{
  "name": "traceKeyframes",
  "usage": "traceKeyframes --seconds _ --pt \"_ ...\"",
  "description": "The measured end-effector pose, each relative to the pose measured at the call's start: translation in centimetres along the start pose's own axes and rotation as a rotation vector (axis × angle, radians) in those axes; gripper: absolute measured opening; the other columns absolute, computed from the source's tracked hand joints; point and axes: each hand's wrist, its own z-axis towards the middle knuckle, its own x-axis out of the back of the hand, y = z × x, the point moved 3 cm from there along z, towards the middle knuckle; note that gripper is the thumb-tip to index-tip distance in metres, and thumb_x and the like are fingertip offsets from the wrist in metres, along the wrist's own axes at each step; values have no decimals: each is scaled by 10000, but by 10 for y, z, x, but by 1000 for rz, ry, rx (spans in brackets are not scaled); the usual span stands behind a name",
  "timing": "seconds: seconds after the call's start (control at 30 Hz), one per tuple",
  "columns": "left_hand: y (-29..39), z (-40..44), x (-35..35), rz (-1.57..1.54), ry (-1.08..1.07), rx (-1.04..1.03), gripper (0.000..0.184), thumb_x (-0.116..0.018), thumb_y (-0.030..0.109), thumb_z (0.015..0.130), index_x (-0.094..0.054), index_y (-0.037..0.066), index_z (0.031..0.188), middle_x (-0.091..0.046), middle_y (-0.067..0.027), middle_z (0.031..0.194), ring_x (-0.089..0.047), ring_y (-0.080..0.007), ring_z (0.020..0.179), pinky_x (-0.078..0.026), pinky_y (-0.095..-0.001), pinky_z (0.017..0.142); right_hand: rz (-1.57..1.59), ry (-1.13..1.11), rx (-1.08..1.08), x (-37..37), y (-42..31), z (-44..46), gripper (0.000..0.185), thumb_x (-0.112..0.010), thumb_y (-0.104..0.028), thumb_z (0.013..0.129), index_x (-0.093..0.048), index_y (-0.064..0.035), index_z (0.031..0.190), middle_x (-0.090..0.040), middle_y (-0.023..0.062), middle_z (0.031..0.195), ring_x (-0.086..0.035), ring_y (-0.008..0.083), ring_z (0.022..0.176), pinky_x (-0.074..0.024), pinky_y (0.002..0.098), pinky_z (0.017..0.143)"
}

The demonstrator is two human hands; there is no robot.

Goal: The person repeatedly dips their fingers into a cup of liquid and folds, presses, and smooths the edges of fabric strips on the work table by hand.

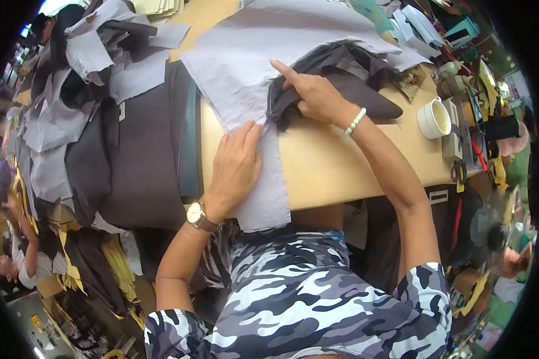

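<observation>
- Fingers of left hand (236,167) nearly straight, close to side by side, laid palm-down on the pale strip.
- Fingers of right hand (320,96): index out straight over the pale cloth, others curled at the dark cloth; cannot tell whether they pinch it.
- Far left: another person (27,257), one arm raised.
- Left of table: heap (141,161) of dark cloth with pale pieces tossed on top.
- Watch (195,213) on left wrist.
- Centre: pale cloth (239,48) spread across the table (341,164); pale strip (269,194) below it, hanging past the near edge. Join between them unclear.
- Right of centre: dark cloth (365,96), bunched, lying partly on the pale cloth.
- Beaded bracelet (356,121) on right wrist.
- Right side: white cup (433,118); scissors (459,173) near the edge.
</observation>
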Motion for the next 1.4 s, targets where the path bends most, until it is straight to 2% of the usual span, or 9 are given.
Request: traceKeyframes --seconds 0.13,0.33,0.5,0.67,0.8,0.9,1.0,1.23,1.4 --pt "10 26 18 202 5 -309 364 -626 53 738 -573 6 1095 -562 -150 1167 -544 -312 1076 -424 -421 934 317 -65 -86 12 9 17 837 -522 58 672 -273 -115 1452 -659 160 943 -649 322 877 -500 383 834" --pt "-9 58 14 187 -147 -731 274 -657 122 716 -637 31 974 -596 -95 1104 -564 -241 1029 -446 -375 892 191 -6 -110 10 24 37 746 -657 -100 765 -316 -119 1429 -656 211 895 -639 354 864 -499 397 805" --pt "-41 87 8 34 -281 -491 744 -787 333 678 -494 111 1325 -526 -68 1340 -398 -300 1310 -321 -446 1079 -115 182 -188 3 8 38 756 -698 -198 778 -321 -110 1427 -626 220 968 -606 396 839 -490 443 747" --pt "-58 91 1 -77 -308 -387 881 -802 416 639 -432 100 1373 -445 -95 1418 -348 -345 1333 -292 -460 1096 -296 695 -15 22 -17 2 644 -657 -127 802 -396 -41 1384 -617 118 938 -590 293 849 -469 375 745" --pt "-63 89 -2 -21 -317 -371 909 -801 451 634 -428 52 1361 -435 -144 1410 -336 -364 1335 -280 -465 1099 27 469 -80 3 -56 -28 689 -666 -93 750 -396 -60 1384 -602 98 1042 -569 259 952 -444 366 840" --pt "-67 88 -6 -33 -315 -370 904 -785 453 648 -419 37 1363 -429 -137 1418 -335 -388 1322 -263 -504 1086 -209 414 187 -13 -61 -30 739 -692 -90 708 -401 -86 1388 -590 89 1165 -552 244 1034 -429 363 886" --pt "-65 88 -5 -77 -295 -359 920 -789 459 652 -408 -2 1350 -441 -173 1392 -346 -390 1314 -265 -493 1085 -219 446 186 -14 -54 -21 771 -700 -98 691 -391 -111 1398 -559 75 1262 -531 241 1092 -413 368 928" --pt "-58 91 0 -199 -317 -290 969 -816 405 630 -365 -9 1381 -462 -162 1376 -372 -414 1281 -280 -482 1087 17 423 -148 -26 -47 -16 778 -572 31 744 -282 -91 1456 -617 143 980 -607 303 790 -500 393 688" --pt "-53 87 0 -11 -283 -396 900 -806 411 636 -406 141 1395 -426 -149 1405 -384 -410 1275 -299 -470 1087 60 470 -134 -33 -22 -9 804 -576 89 757 -244 -93 1466 -622 137 829 -620 313 723 -502 390 652"
